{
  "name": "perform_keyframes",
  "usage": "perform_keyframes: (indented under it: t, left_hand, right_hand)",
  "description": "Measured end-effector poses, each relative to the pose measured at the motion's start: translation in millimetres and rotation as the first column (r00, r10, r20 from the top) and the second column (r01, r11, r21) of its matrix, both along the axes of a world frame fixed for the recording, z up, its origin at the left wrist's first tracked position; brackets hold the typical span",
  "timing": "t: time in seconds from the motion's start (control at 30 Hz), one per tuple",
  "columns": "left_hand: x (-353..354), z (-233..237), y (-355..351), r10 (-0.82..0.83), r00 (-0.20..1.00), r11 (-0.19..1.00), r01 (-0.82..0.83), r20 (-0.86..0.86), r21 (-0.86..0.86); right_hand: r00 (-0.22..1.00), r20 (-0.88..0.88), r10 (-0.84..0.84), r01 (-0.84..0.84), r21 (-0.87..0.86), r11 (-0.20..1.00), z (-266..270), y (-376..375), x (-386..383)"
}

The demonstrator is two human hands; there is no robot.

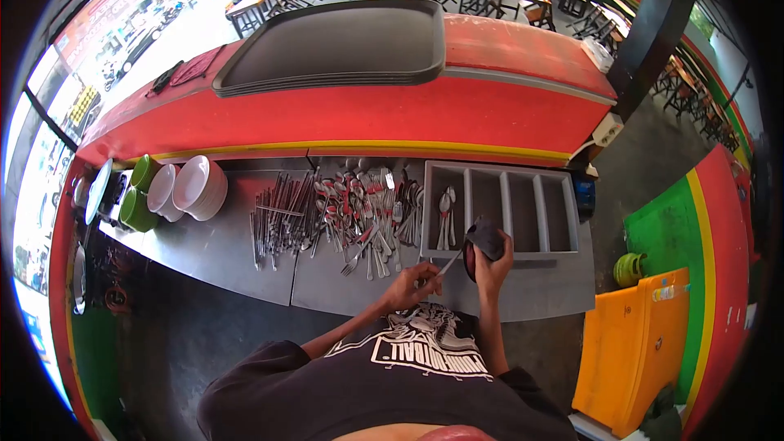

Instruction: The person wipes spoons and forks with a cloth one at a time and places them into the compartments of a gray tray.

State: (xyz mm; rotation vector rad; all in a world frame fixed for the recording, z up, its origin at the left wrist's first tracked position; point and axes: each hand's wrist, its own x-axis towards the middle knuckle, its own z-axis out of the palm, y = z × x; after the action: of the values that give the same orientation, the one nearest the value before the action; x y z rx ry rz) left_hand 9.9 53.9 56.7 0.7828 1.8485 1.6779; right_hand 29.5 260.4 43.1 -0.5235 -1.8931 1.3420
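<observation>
My left hand (412,284), fingers closed, grips the end of a thin metal piece of cutlery (450,263) in front of my chest. Its other end runs into a dark cloth (485,238), so whether it is a spoon or a fork is hidden. My right hand (493,268) is wrapped round that cloth, close to the front edge of a grey cutlery tray (508,256). A few spoons (445,216) lie in the tray's leftmost compartment. Left of the tray, a spread-out heap of spoons and forks (359,212) covers the metal counter, beside a pile of chopsticks (282,212).
White bowls (201,186) and green bowls (137,208) stand stacked at the counter's left. Behind rises a red ledge (523,110) bearing a stack of dark serving trays (335,45). An orange cabinet (625,351) is at the right, near a green gas cylinder (628,269).
</observation>
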Motion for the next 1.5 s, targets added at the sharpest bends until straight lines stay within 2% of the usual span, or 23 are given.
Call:
perform_keyframes:
  t: [0.1,0.3,0.5,0.6,0.7,0.8,0.9,1.0,1.2,1.33,1.5]
  left_hand:
    - [-3,-2,-1,-0.011,1.0,0.998,0.012,0.007,-0.062]
    - [-7,-18,1,0.07,0.986,0.997,-0.074,0.15,0.019]
    - [-18,-20,2,0.105,0.982,0.992,-0.114,0.159,0.047]
    - [-23,-33,2,0.147,0.971,0.975,-0.174,0.19,0.135]
    - [-26,-42,-1,0.205,0.957,0.95,-0.245,0.206,0.192]
    - [-31,-51,-13,0.249,0.958,0.96,-0.264,0.139,0.096]
    - [-32,-46,-20,0.227,0.972,0.973,-0.228,0.058,0.013]
    - [-25,-29,-16,0.203,0.971,0.965,-0.221,0.127,0.144]
    - [-28,-24,-16,0.143,0.984,0.979,-0.157,0.11,0.133]
    - [-24,-9,-14,0.1,0.983,0.989,-0.115,0.151,0.092]
    - [-16,-2,-15,0.028,0.985,0.998,-0.036,0.168,0.048]
  right_hand:
    - [0.995,-0.035,-0.093,0.091,-0.074,0.993,4,-1,-1]
    - [0.987,-0.13,-0.09,0.071,-0.144,0.987,21,-2,3]
    - [0.969,-0.149,0.198,-0.226,-0.207,0.952,28,-13,8]
    - [0.932,-0.06,0.359,-0.363,-0.107,0.926,29,-17,10]
    - [0.818,0.031,0.575,-0.575,0.072,0.815,35,-19,7]
    - [0.719,0.1,0.688,-0.693,0.031,0.72,27,-27,5]
    - [0.727,0.097,0.68,-0.685,0.042,0.727,27,-30,2]
    - [0.785,0.14,0.604,-0.611,0.016,0.791,35,-32,4]
    - [0.875,0.085,0.476,-0.476,-0.027,0.879,33,-37,6]
    - [0.935,0.057,0.35,-0.351,0.007,0.936,20,-33,3]
    - [0.976,0.046,0.212,-0.209,-0.066,0.976,10,-23,3]
